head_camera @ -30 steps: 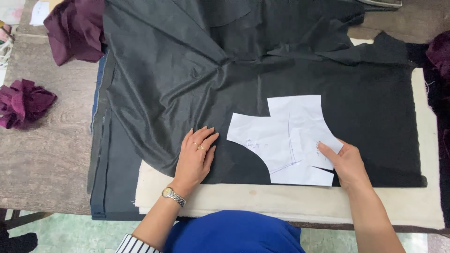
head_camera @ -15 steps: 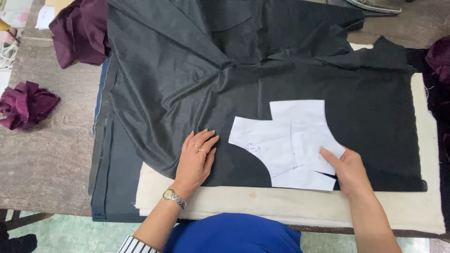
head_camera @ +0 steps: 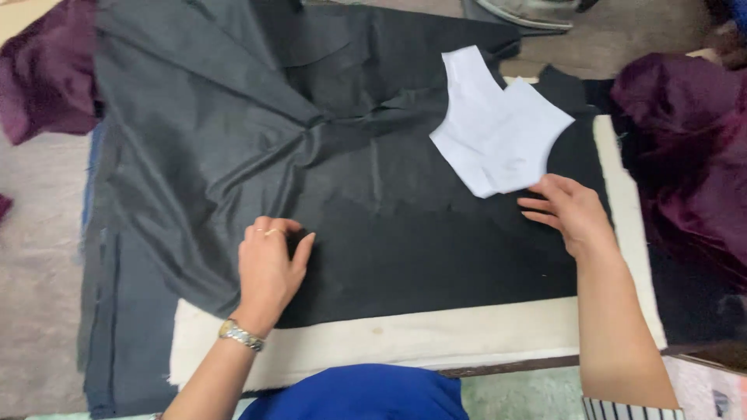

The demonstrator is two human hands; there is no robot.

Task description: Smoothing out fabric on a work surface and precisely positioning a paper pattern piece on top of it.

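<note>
- While pressed palm-down on the black fabric (head_camera: pixel 373 179), left hand (head_camera: pixel 268 260) noted open, fingers slightly curled, gripping nothing; ring (head_camera: pixel 270 231) and wristwatch (head_camera: pixel 240 334) worn.
- Right hand (head_camera: pixel 572 210) likewise open, fingers spread, holding nothing; fingertips at the lower edge of the white paper pattern (head_camera: pixel 498 128), actual contact not certain.
- Paper pattern found lying flat on the far right part of the black fabric, well apart from the left hand, just beyond the right.
- Step in hand, as judged: placing the pattern on the cloth, with the left hand pinning the fabric and the right tending the paper.
- Any further shift of the paper judged to call for a light flat push, cloth kept held down, and care over the creases gathered near the middle of the fabric.
- Count: two hands, both the person's own; none other in view.
- Count: two paper pieces, overlapping, as far as can be made out.
- Count: one black fabric sheet, folded over itself at the left, lying on one white padding layer (head_camera: pixel 405 338).
- Count: two maroon cloth heaps, one at far left (head_camera: pixel 39 78), one at right (head_camera: pixel 685 155), both off the working area.
- Counter (head_camera: pixel 39 257) visible bare at the left edge only.
</note>
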